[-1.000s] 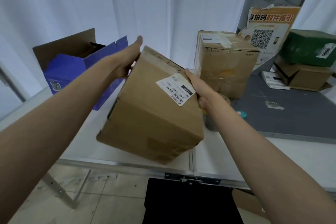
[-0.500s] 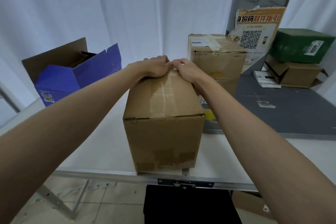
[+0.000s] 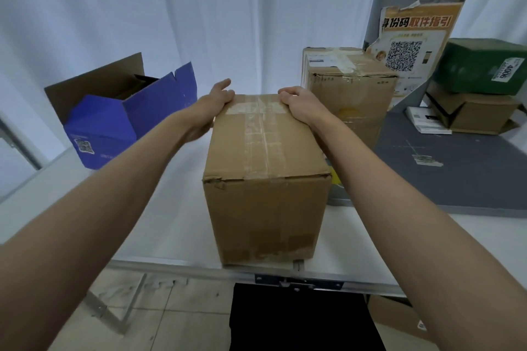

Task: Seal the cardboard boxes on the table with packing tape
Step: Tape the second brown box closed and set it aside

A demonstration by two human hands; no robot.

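Observation:
A brown cardboard box (image 3: 265, 208) stands upright on the white table (image 3: 171, 222), close to its front edge. Strips of clear tape run across its closed top. My left hand (image 3: 216, 100) lies against the far left top corner, fingers fairly straight and thumb on the top edge. At the far right top corner my right hand (image 3: 296, 102) grips the box, fingers curled over the far edge. A grey and yellow object (image 3: 336, 194), maybe a tape roll, is mostly hidden behind the box's right side.
An open blue box (image 3: 114, 128) sits at the back left. A taller taped brown box (image 3: 353, 94) stands behind on the right. On the grey mat (image 3: 456, 179) at far right, a green box (image 3: 482, 65) rests on another brown box (image 3: 476, 114).
The box went from tilted in the air to standing upright on the table. My hands slid from the middle of its far edge out to the two far corners.

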